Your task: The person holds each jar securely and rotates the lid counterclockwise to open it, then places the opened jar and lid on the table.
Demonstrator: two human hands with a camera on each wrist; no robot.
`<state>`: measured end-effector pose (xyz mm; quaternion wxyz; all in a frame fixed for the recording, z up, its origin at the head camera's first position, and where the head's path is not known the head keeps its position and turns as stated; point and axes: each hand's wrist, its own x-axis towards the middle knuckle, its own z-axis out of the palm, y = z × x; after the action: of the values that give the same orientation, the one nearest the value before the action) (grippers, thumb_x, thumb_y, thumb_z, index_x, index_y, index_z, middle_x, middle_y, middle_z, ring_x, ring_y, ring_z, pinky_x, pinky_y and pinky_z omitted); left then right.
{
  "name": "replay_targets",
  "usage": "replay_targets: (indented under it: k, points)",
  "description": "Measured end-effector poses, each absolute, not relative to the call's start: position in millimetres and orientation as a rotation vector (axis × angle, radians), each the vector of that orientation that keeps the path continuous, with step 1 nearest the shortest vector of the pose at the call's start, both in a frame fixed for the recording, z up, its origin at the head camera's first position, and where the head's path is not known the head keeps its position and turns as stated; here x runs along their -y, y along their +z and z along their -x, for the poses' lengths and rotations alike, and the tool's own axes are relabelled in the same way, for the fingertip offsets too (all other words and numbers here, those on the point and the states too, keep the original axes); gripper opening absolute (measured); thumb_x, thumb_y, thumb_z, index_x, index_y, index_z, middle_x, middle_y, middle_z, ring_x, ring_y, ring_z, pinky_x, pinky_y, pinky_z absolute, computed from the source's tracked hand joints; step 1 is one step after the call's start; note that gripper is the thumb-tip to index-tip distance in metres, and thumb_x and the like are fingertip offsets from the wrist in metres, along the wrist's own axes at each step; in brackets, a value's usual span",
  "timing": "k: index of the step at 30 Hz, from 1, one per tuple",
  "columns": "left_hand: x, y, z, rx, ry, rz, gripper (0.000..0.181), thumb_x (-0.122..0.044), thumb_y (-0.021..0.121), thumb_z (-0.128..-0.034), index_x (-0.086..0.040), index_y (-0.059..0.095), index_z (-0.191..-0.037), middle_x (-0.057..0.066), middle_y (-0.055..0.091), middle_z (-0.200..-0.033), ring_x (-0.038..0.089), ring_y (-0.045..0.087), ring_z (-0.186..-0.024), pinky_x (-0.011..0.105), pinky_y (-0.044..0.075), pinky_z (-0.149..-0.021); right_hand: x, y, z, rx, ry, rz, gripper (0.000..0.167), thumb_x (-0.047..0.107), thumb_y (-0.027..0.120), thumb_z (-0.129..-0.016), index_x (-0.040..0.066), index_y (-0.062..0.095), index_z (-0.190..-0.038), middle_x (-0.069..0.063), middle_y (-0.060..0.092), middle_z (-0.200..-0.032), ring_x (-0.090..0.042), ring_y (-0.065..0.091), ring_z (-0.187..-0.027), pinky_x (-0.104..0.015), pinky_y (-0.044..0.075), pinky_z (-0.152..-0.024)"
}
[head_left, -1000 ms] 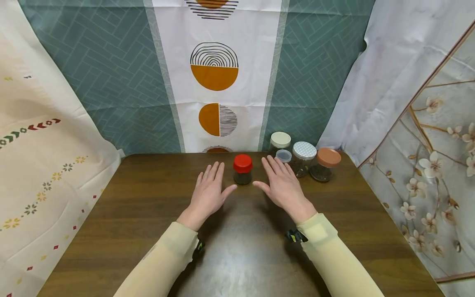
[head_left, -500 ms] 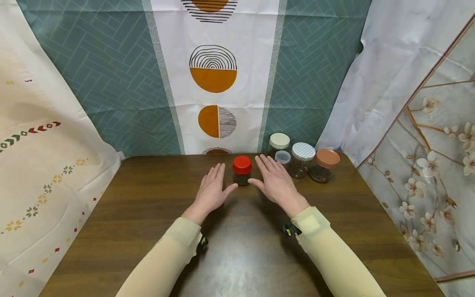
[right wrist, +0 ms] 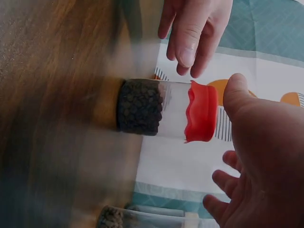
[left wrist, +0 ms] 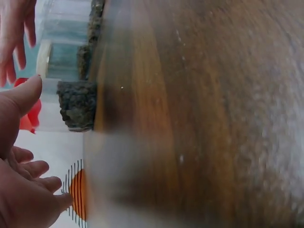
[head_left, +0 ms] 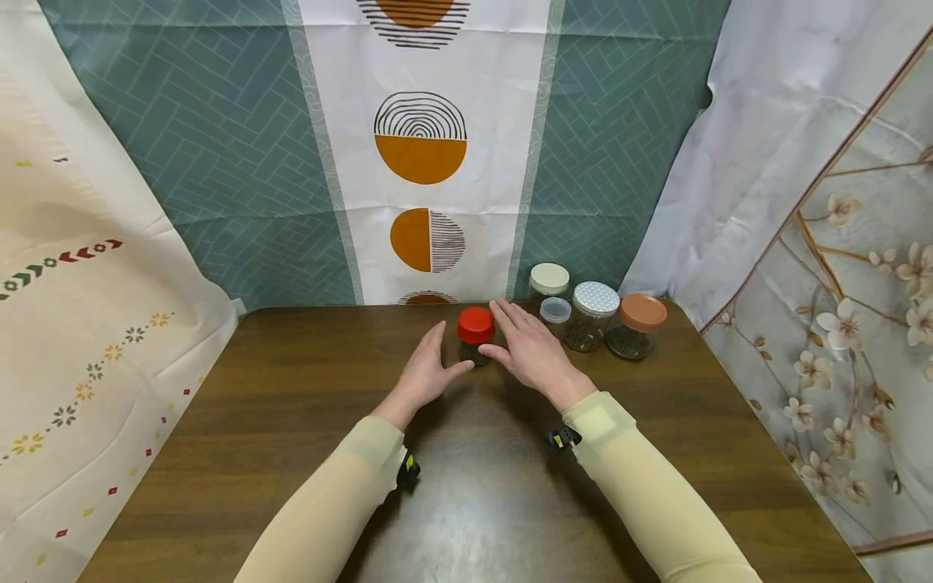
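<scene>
A clear jar with a red lid (head_left: 475, 325) stands upright near the back edge of the table. Dark lumpy bits fill its lower part (right wrist: 139, 107). My left hand (head_left: 424, 374) is just left of the jar, fingers extended and thumb spread toward it. On the other side my right hand (head_left: 534, 352) reaches beside the lid, its thumb in front of the jar in the head view. Both wrist views show the jar (left wrist: 76, 107) between the two hands, with neither gripping it; a gap shows at the left fingers (right wrist: 187, 57).
Right of the right hand stand several more jars: one with a cream lid (head_left: 550, 278), a small one with a translucent lid (head_left: 555, 309), one with a patterned lid (head_left: 596, 298) and one with an orange-brown lid (head_left: 643, 312). A patterned curtain (head_left: 423, 162) hangs behind the brown table (head_left: 306, 389).
Both hands have closed in on the red-lidded jar, the right moving left and the left moving slightly right, their fingers bending a little. The jar stays in place.
</scene>
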<state>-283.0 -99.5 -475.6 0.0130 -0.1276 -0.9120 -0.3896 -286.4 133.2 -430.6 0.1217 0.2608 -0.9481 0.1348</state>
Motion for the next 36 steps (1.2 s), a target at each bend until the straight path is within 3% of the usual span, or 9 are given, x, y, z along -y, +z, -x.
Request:
replay_targets:
  k: [10,17,24,29,36]
  points:
    - [91,-485,292,2.817,-1.415,0.283,0.106,-0.031,0.087,-0.0975,0.004,0.021,-0.172,0.027,0.028,-0.176,0.044,0.032,-0.161,0.058,0.028,-0.129,-118,-432,297,2.723,0.426,-0.797,0.084,0.049,0.069,-0.108,0.002,0.037,-0.170,-0.021,0.041,-0.172,-0.039,0.043,-0.156,-0.052,0.032,-0.128]
    - [91,-499,306,2.810,-1.427,0.342,0.108,-0.042,0.089,-0.0946,0.004,0.028,-0.170,0.025,0.034,-0.174,0.042,0.034,-0.160,0.057,0.026,-0.130,-111,-431,302,2.749,0.463,-0.802,0.081,0.049,0.067,-0.109,0.004,0.038,-0.170,-0.018,0.042,-0.172,-0.038,0.044,-0.156,-0.051,0.034,-0.127]
    - [81,-486,302,2.776,-1.531,0.312,0.097,-0.030,0.091,-0.0939,0.002,0.035,-0.167,0.022,0.040,-0.172,0.040,0.038,-0.159,0.058,0.028,-0.129,-107,-433,309,2.786,0.472,-0.784,0.080,0.052,0.064,-0.110,0.009,0.037,-0.172,-0.014,0.041,-0.173,-0.035,0.043,-0.156,-0.053,0.041,-0.123]
    - [85,-516,328,2.783,-1.454,0.370,0.102,-0.048,0.091,-0.0914,0.000,0.040,-0.166,0.021,0.046,-0.168,0.041,0.044,-0.154,0.058,0.034,-0.126,-105,-433,310,2.800,0.476,-0.763,0.079,0.053,0.064,-0.110,0.009,0.039,-0.171,-0.013,0.043,-0.172,-0.035,0.044,-0.155,-0.054,0.045,-0.119]
    - [83,-531,343,2.763,-1.418,0.413,0.097,-0.048,0.091,-0.0911,-0.002,0.045,-0.164,0.019,0.050,-0.165,0.039,0.048,-0.151,0.056,0.039,-0.123,-103,-433,316,2.793,0.467,-0.749,0.076,0.050,0.064,-0.111,0.008,0.042,-0.170,-0.015,0.049,-0.167,-0.036,0.050,-0.150,-0.054,0.047,-0.118]
